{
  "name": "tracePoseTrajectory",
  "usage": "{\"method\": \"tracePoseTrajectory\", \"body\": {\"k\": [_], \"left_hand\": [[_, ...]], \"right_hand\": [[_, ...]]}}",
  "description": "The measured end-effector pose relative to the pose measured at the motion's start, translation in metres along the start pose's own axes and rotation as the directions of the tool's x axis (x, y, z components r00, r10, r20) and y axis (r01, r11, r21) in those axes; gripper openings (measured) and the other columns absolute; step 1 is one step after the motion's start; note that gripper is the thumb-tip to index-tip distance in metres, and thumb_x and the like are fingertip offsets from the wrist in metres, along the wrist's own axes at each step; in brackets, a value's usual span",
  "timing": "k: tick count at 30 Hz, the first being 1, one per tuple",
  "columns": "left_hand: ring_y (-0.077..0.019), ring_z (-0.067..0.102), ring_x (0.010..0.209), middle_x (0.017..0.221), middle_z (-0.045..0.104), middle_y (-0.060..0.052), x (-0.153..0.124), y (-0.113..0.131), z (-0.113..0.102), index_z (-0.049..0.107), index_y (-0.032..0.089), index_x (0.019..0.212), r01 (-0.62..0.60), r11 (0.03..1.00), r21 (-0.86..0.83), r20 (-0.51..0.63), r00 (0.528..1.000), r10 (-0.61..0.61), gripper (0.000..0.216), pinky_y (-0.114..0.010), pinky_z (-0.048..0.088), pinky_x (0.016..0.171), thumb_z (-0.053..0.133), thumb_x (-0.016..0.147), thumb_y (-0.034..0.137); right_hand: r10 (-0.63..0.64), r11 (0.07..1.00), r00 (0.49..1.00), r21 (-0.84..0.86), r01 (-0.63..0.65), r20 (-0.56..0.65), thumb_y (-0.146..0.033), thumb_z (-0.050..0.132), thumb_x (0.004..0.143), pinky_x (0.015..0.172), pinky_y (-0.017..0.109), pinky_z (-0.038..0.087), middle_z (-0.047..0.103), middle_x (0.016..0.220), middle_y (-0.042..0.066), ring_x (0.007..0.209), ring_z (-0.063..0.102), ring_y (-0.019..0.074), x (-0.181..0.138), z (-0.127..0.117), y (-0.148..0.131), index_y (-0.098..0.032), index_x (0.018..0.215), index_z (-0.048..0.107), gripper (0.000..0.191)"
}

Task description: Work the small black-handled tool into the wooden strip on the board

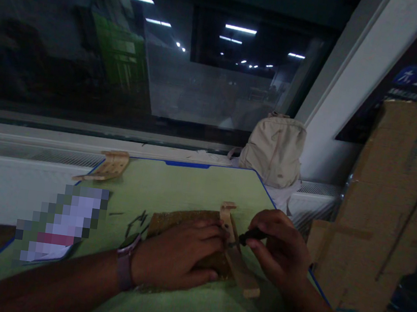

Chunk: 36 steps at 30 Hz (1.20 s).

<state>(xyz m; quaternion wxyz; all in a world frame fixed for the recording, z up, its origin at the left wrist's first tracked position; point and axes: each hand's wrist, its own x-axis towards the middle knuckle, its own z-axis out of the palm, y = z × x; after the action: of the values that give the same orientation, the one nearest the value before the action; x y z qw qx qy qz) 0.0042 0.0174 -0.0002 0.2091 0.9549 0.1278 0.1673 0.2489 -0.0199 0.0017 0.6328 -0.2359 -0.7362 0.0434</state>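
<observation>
My left hand (176,254) lies flat, fingers stretched, pressing on a brown wooden board (177,219) on the green mat (174,182). A light wooden strip (236,262) with holes runs along the board's right edge, tilted up at its far end. My right hand (281,247) pinches a small dark-handled tool (249,235), its tip touching the strip close to my left fingertips. A watch with a pale strap is on my left wrist.
Several small dark screws (136,223) lie on the mat left of the board. A second wooden part (109,166) sits at the mat's far left corner. A beige backpack (274,147) stands by the window, cardboard boxes (390,200) at the right.
</observation>
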Motion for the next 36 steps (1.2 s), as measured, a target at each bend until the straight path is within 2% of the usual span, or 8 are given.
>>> {"method": "tracePoseTrajectory", "body": {"k": [3, 6, 13, 18, 21, 28, 32, 36], "left_hand": [[-0.0353, 0.058, 0.144, 0.147, 0.067, -0.017, 0.0, 0.001, -0.001, 0.065, 0.016, 0.136, -0.01, 1.0, -0.004, -0.012, 1.0, 0.01, 0.038, -0.053, 0.045, 0.126, 0.069, 0.106, 0.038], [-0.0345, 0.057, 0.146, 0.147, 0.067, -0.018, 0.0, 0.001, -0.001, 0.065, 0.014, 0.136, -0.025, 1.0, 0.001, -0.005, 1.0, 0.025, 0.037, -0.052, 0.043, 0.128, 0.07, 0.106, 0.036], [-0.036, 0.058, 0.144, 0.146, 0.067, -0.018, -0.001, 0.003, -0.002, 0.065, 0.013, 0.138, -0.002, 1.0, 0.025, 0.02, 1.0, 0.001, 0.039, -0.053, 0.044, 0.126, 0.07, 0.107, 0.037], [-0.0355, 0.056, 0.147, 0.15, 0.065, -0.018, 0.0, 0.004, -0.003, 0.062, 0.015, 0.141, -0.007, 1.0, 0.013, 0.011, 1.0, 0.007, 0.041, -0.053, 0.043, 0.128, 0.069, 0.107, 0.036], [-0.0348, 0.054, 0.149, 0.151, 0.064, -0.017, 0.0, 0.004, -0.003, 0.062, 0.016, 0.139, -0.016, 1.0, -0.003, 0.005, 1.0, 0.016, 0.039, -0.052, 0.042, 0.129, 0.07, 0.106, 0.034], [-0.0355, 0.058, 0.145, 0.146, 0.067, -0.017, 0.0, 0.003, -0.002, 0.064, 0.018, 0.137, 0.012, 1.0, 0.002, 0.013, 1.0, -0.012, 0.037, -0.053, 0.045, 0.126, 0.069, 0.106, 0.037], [-0.0362, 0.054, 0.149, 0.151, 0.065, -0.018, 0.0, 0.003, -0.002, 0.064, 0.016, 0.139, 0.023, 1.0, -0.007, 0.022, 1.0, -0.022, 0.04, -0.054, 0.043, 0.128, 0.071, 0.105, 0.035], [-0.0363, 0.052, 0.151, 0.152, 0.064, -0.02, 0.0, 0.004, -0.002, 0.063, 0.013, 0.14, 0.014, 1.0, 0.019, 0.033, 0.999, -0.014, 0.042, -0.053, 0.04, 0.131, 0.073, 0.104, 0.033]], "right_hand": [[0.002, 1.0, 0.999, 0.014, -0.002, 0.036, -0.035, 0.073, 0.102, 0.069, 0.038, 0.064, 0.075, 0.1, 0.009, 0.088, 0.074, 0.024, -0.001, -0.001, -0.001, -0.027, 0.128, 0.075, 0.027], [0.094, 0.99, 0.991, 0.095, -0.103, 0.092, -0.027, 0.062, 0.108, 0.08, 0.042, 0.066, 0.08, 0.11, 0.01, 0.1, 0.078, 0.0249, -0.002, 0.001, -0.006, -0.029, 0.131, 0.073, 0.025], [0.077, 0.997, 0.997, 0.033, -0.076, -0.028, -0.014, 0.078, 0.096, 0.063, 0.03, 0.059, 0.07, 0.092, 0.002, 0.08, 0.07, 0.0188, -0.001, 0.0, -0.003, -0.031, 0.123, 0.072, 0.032], [0.046, 0.999, 0.988, -0.019, -0.043, 0.148, -0.036, 0.064, 0.106, 0.073, 0.042, 0.067, 0.078, 0.102, 0.01, 0.091, 0.076, 0.0258, 0.003, -0.003, -0.008, -0.028, 0.135, 0.073, 0.031], [0.088, 0.996, 0.977, 0.007, -0.092, 0.196, -0.026, 0.056, 0.11, 0.086, 0.045, 0.068, 0.082, 0.111, 0.01, 0.102, 0.079, 0.0261, 0.004, -0.002, -0.011, -0.031, 0.142, 0.07, 0.036], [0.052, 0.999, 0.998, 0.003, -0.052, -0.039, -0.015, 0.081, 0.093, 0.064, 0.032, 0.06, 0.071, 0.09, 0.002, 0.077, 0.07, 0.0199, -0.003, 0.001, -0.002, -0.033, 0.127, 0.072, 0.039], [0.036, 0.999, 0.997, 0.023, -0.038, 0.068, -0.031, 0.075, 0.1, 0.067, 0.038, 0.063, 0.074, 0.1, 0.008, 0.085, 0.074, 0.0237, -0.004, -0.002, -0.006, -0.029, 0.131, 0.072, 0.031], [0.117, 0.983, 0.985, 0.124, -0.133, 0.123, -0.022, 0.063, 0.107, 0.075, 0.039, 0.067, 0.08, 0.108, 0.009, 0.093, 0.08, 0.0231, -0.002, 0.0, -0.011, -0.029, 0.131, 0.069, 0.026]]}}
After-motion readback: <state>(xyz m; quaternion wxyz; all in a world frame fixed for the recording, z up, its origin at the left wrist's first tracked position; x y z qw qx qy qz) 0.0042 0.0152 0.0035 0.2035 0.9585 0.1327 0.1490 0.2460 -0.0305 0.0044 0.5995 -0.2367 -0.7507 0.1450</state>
